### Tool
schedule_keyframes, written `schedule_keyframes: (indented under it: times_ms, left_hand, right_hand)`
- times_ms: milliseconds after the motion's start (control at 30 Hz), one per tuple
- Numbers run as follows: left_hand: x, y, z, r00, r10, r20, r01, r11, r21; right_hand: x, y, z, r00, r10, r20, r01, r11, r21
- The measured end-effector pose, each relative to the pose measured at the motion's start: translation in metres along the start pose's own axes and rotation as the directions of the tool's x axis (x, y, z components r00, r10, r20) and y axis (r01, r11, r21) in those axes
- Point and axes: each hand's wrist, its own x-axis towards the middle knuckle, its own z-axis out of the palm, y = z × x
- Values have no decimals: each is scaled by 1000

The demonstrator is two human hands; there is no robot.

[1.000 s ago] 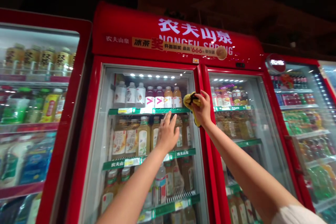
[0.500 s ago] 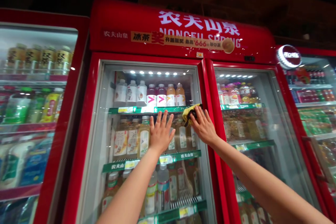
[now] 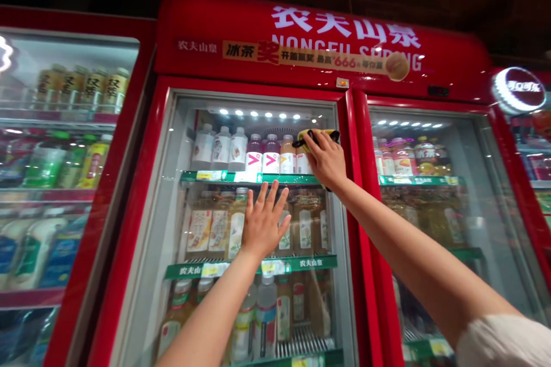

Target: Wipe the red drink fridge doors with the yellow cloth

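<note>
A tall red drinks fridge (image 3: 318, 89) with two glass doors stands before me. My left hand (image 3: 264, 221) rests on the left glass door (image 3: 181, 143), palm forward and fingers spread, with nothing in it. Higher and to the right, my right hand (image 3: 328, 157) presses a yellow cloth with black edging (image 3: 306, 140) against the same door, near its upper right corner. Most of the cloth hides under the fingers. Behind the glass, bottles with white labels (image 3: 220, 149) line the top shelf, and tea bottles (image 3: 202, 223) fill the one below.
Another red-framed fridge (image 3: 144, 51) with cans and bottles stands at the left. The right glass door (image 3: 413, 206) shows more bottles behind it. At the far right, a round lit sign (image 3: 519, 90) sits on a further fridge. A red frame post (image 3: 359, 195) divides the two doors.
My right hand has moved up the glass with the cloth, from just below the top shelf edge to beside the top-row bottles. My left hand stays spread in nearly the same place.
</note>
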Motion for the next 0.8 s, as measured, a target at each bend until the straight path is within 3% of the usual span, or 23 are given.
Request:
schedule_keyframes:
  times_ms: [133,200,267,300,367,467,533,600,700,800]
  left_hand:
    - [1,2,0,1000,-8,11,8,1000,2]
    - [1,3,-1,1000,-10,13,10,1000,15]
    - [0,4,-2,1000,-7,10,7,999,37]
    - [-1,3,-2,1000,-4,6,4,999,48]
    - [-2,2,-2,1000,3,-1,-3,998,69]
    - [-4,1,-1,1000,9,-8,-8,996,84]
    - [-4,1,1,1000,4,-8,-3,996,84]
    - [-5,3,2,1000,-7,-10,8,997,81]
    - [-11,2,-1,1000,-7,-12,8,997,79]
    - [-29,-14,-12,999,34,25,-36,996,78]
  right_hand:
    - [-58,-4,-29,949,-262,173,275,960,-58]
    - [-59,7,-31,910,-361,204,378,925,-49]
    - [-37,24,-22,911,-371,179,384,922,-43]
    - [-19,32,-15,935,-321,150,331,943,-45]
    - [22,42,4,994,-106,37,107,994,-26]
    - [73,33,29,983,153,-97,-151,988,31]
    - [85,11,38,979,170,-111,-167,985,38]
    - [73,-14,36,993,93,-75,-90,995,34]
    - [22,-37,17,995,-104,7,103,993,63]
    - [-35,-28,-8,928,-361,90,351,929,116]
